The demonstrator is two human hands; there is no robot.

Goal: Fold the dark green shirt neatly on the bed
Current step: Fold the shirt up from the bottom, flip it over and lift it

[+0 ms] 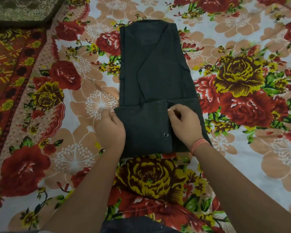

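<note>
The bed fills the whole frame, spread with a loud floral sheet of red and yellow roses, and a brown patterned pillow sits in the upper left corner. In the centre lies the dark green shirt, already narrowed into a long panel with its sides turned in, collar end toward the top of the frame. Its lower end has been doubled upward, so a flap covers the bottom third.

The left hand pinches the flap's left corner at the shirt's edge. The right hand has fingers curled, nipping the cloth near the flap's upper edge, just right of the button placket. A pale band circles that wrist, and one small button shows below the right thumb.

To my eye the step in hand is the bottom-up fold. Doing it well means keeping both corners level, lining the flap's sides up with the panel beneath, and pulling lightly outward to remove slack before pressing the crease flat. The left corner seems to jut slightly past the panel; I'd tuck that in first.
</note>
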